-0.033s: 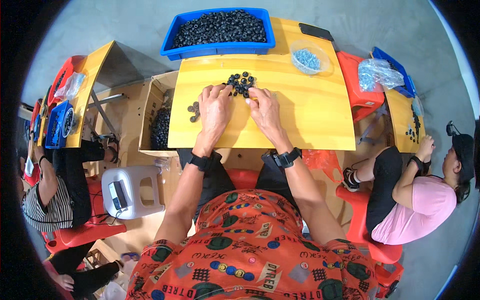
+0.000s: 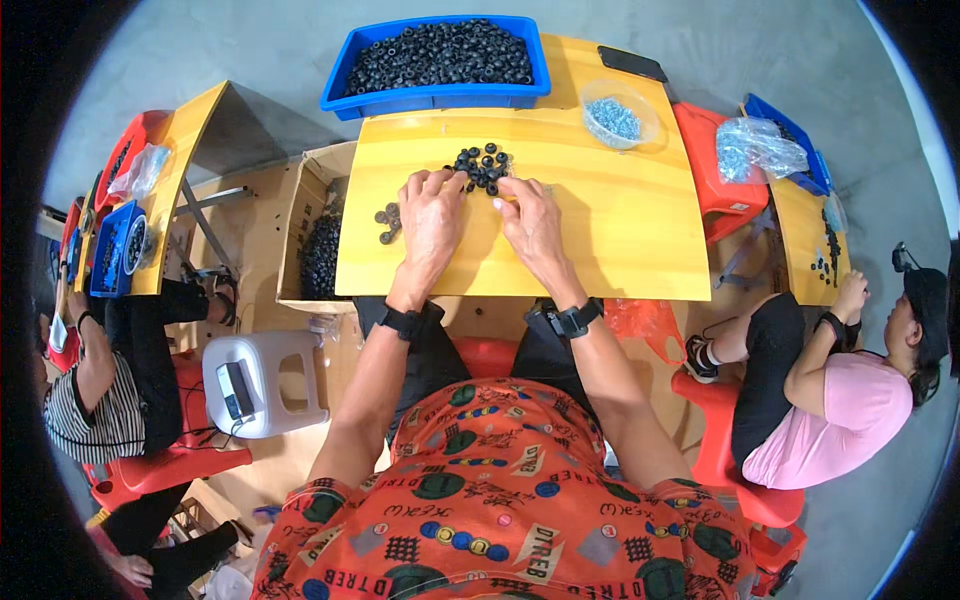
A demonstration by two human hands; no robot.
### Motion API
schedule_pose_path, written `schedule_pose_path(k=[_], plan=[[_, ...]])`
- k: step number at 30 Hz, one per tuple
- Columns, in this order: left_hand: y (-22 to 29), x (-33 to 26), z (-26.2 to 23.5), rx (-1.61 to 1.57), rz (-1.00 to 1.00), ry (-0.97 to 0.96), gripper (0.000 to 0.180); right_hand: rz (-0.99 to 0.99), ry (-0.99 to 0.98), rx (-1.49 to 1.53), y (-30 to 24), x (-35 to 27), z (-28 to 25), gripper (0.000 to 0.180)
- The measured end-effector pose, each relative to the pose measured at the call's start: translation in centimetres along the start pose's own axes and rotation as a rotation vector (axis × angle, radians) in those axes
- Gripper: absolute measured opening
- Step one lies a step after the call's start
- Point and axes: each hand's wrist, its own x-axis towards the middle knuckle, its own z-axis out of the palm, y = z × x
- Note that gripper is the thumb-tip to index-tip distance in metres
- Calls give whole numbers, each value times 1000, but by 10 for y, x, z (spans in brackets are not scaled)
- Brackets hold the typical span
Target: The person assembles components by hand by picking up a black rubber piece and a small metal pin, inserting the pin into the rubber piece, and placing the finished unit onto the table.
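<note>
Several small round black parts, with holes in some, lie loosely grouped on the yellow tabletop. At the near left of this group is my left hand, its fingers curled down and together, fingertips by the black parts. My right hand rests at the near right of the group, with bent fingers and the thumb drawn in toward them. Whatever either hand pinches is hidden or too small to name. Left of my left hand sits a small cluster of darker brownish parts.
A blue tray full of black parts stands at the far edge. A clear tub of light-blue pieces and a dark phone are at far right. Left below is a cardboard box. Co-workers sit at tables on both sides.
My hands and the black parts stay almost exactly where they were. At the lower left, a co-worker's arm and leg have shifted slightly.
</note>
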Motion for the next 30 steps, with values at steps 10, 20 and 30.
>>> schedule_pose_path(k=[10,20,30], plan=[[14,-16,-14,-108,-62,-90,23,148,167,-199,17,-27,-54,20],[36,-46,-17,-718,-409,-169,23,144,111,-285,17,-11,-55,14],[36,-57,-7,-788,-424,-74,24,153,193,-291,26,-14,-48,10]])
